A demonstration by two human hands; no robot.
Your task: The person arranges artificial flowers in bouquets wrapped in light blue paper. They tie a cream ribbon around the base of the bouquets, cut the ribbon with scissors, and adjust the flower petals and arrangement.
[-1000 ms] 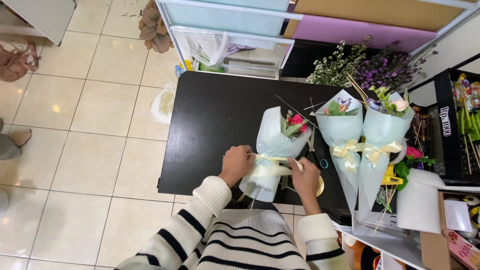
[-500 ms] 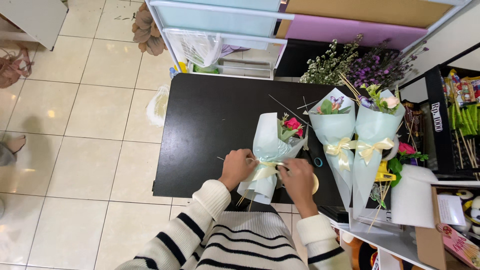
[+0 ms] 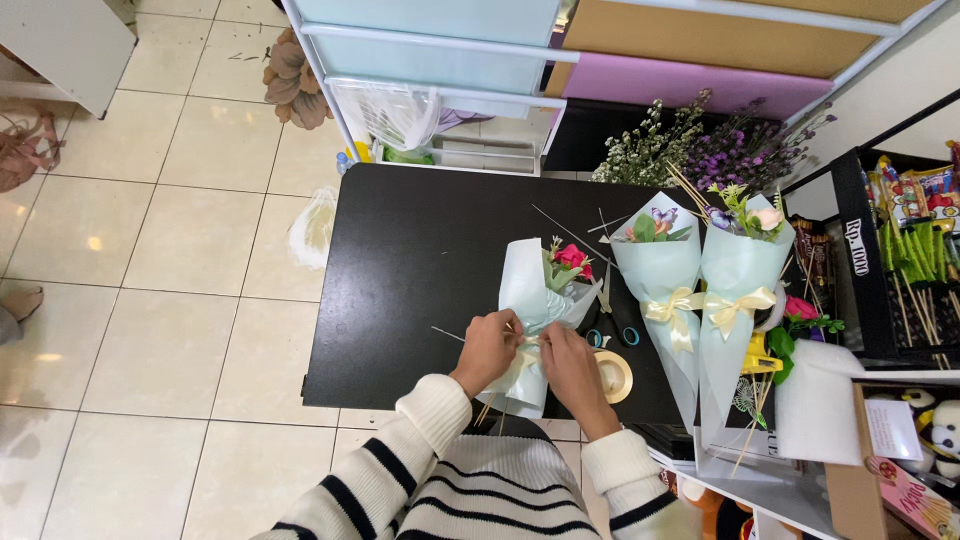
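A black table (image 3: 420, 270) stands on a pale tiled floor (image 3: 180, 250), and its left two thirds are bare, while the work crowds the near edge and the right end.

At the near edge, both hands close on the waist of a small bouquet (image 3: 535, 300) wrapped in pale blue paper, lying on the table with its red flower pointing away from the person. The left hand (image 3: 487, 350) has its fingers curled in and pinched on the cream ribbon (image 3: 524, 352) at the wrap's narrow part; the right hand (image 3: 568, 362) is bent the same way just beside it, fingertips on the same ribbon, the two hands almost touching. The bouquet's stem end sticks out over the table's near edge toward the striped sleeves.

Just right of the right hand lies a roll of gold ribbon (image 3: 613, 376), flat on the table near the edge, and beyond it a pair of scissors (image 3: 612, 335) with blue handles. Thin sticks (image 3: 572, 232) lie scattered on the dark top behind the bouquet.

Further right, two finished bouquets (image 3: 700, 290) in the same pale paper with yellow bows lie side by side at the table's right end. Behind the table are sprays of white and purple dried flowers (image 3: 700, 150) and a white shelf frame (image 3: 430, 60).
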